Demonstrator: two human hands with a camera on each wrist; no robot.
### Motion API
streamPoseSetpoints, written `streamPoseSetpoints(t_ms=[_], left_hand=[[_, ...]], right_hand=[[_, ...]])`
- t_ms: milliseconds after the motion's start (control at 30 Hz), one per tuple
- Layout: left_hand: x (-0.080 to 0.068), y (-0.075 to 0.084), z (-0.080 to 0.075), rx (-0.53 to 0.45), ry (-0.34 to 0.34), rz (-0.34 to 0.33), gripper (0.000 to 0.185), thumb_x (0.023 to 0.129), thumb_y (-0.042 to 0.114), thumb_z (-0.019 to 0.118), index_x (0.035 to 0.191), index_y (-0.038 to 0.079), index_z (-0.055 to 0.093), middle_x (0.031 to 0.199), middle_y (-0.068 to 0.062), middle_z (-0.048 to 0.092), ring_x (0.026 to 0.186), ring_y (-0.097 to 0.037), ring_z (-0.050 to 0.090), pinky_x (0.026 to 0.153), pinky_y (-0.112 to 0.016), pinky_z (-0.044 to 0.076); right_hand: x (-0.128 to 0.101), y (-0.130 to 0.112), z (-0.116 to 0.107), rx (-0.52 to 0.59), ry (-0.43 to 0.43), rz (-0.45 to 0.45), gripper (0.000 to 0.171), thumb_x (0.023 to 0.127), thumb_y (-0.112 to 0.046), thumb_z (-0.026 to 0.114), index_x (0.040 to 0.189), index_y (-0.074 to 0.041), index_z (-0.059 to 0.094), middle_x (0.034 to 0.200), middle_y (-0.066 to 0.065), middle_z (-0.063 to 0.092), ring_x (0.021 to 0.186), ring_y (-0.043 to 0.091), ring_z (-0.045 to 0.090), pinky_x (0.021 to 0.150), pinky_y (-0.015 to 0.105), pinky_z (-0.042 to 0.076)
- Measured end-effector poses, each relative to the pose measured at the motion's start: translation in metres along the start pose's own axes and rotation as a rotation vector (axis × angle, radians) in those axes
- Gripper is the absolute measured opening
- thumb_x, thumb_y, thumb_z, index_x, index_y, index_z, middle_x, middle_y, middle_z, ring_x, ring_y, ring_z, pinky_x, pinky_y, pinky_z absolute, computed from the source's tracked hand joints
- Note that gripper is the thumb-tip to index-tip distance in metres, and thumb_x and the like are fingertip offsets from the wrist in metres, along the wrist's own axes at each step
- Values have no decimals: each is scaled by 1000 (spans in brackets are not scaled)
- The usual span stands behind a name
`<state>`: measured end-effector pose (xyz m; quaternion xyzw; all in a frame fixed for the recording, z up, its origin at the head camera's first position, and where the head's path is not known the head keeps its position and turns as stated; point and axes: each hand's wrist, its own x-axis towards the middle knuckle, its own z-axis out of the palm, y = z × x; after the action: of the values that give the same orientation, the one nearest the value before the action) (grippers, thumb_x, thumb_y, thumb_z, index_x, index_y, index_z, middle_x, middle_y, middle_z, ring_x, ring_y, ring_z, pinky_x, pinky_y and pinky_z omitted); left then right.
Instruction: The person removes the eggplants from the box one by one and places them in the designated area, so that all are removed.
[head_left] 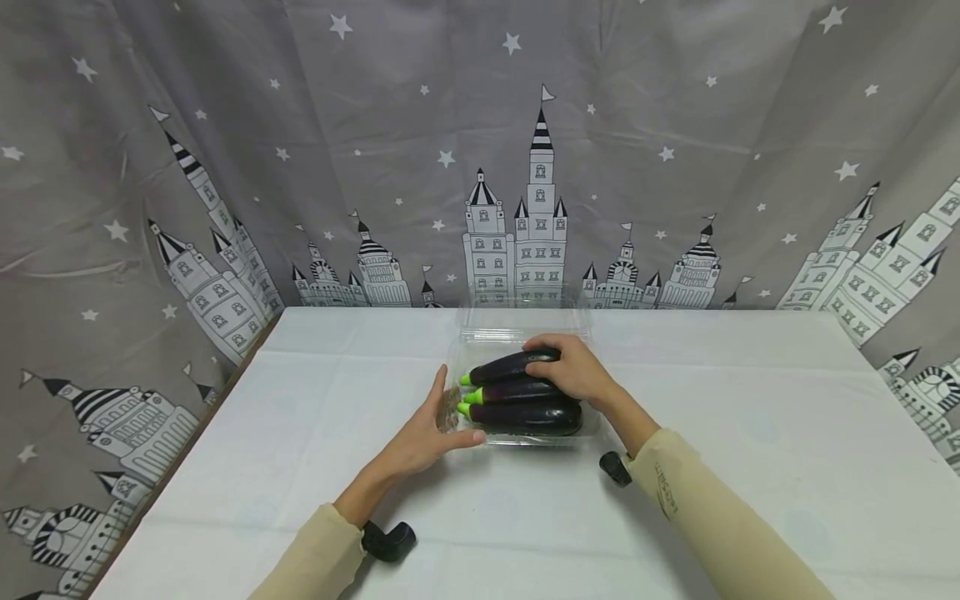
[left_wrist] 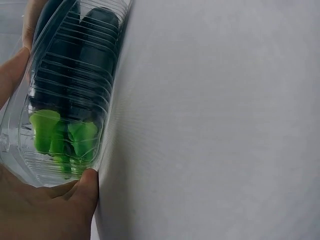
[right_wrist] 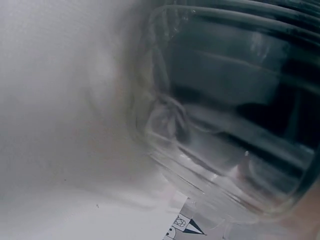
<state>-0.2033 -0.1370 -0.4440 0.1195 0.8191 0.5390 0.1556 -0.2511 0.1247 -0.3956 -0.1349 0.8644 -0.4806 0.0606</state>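
Three dark purple eggplants with bright green stems lie side by side in a clear plastic clamshell box, stems to the left. My right hand grips the back eggplant, thumb on its near side and fingers over its far side. The middle eggplant and front eggplant lie beside it. My left hand is at the box's left end, fingers extended and thumb spread along the front corner. In the left wrist view, the thumb touches the box's ribbed wall. The right wrist view is blurred.
The box's hinged lid stands open at the back, near the table's far edge. A white cloth covers the table. Behind it hangs a grey curtain with stars and castles. Dark wrist devices sit below both sleeves.
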Motion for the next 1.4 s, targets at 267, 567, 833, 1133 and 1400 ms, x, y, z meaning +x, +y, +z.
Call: streamPoseSetpoints(t_ms=[267, 567, 833, 1133, 1400], left_hand=[[2, -1, -1, 14, 2, -2, 119, 81, 41, 80, 159, 19, -7, 163, -16, 9, 149, -34, 5, 114, -61, 7], [1, -3, -1, -3, 10, -13, 123, 79, 43, 82, 159, 19, -8, 164, -11, 4, 149, -30, 3, 115, -60, 6], [1, -3, 0, -2, 13, -3, 123, 79, 42, 82, 159, 18, -7, 164, -11, 3, 149, -29, 1, 115, -59, 5], [1, -2, 0, 8, 20, -5, 121, 79, 43, 82, 160, 19, -6, 163, -15, 9, 149, -32, 5, 115, -60, 7], [0, -1, 0, 20, 22, -12, 118, 80, 42, 80, 160, 22, -4, 164, -10, 3, 149, -31, 2, 115, -60, 5]], right_hand=[[0, 2, -1, 18, 10, 3, 35, 91, -9, 67, 125, 0, 66, 133, 14, 60, 124, 32, 52, 105, 51, 37], [0, 2, 0, -11, 29, -5, 33, 91, -10, 68, 123, -2, 68, 131, 14, 61, 125, 32, 52, 107, 51, 37], [1, 5, 0, 7, 104, -16, 30, 89, -10, 71, 119, -4, 70, 124, 12, 65, 116, 29, 58, 102, 48, 41], [-3, 6, -3, 59, 207, -59, 31, 88, -9, 73, 118, -1, 69, 124, 17, 63, 119, 33, 55, 102, 50, 41], [-9, 4, -10, 127, 229, -81, 31, 90, -12, 73, 119, -3, 67, 122, 16, 59, 106, 31, 54, 95, 47, 43]])
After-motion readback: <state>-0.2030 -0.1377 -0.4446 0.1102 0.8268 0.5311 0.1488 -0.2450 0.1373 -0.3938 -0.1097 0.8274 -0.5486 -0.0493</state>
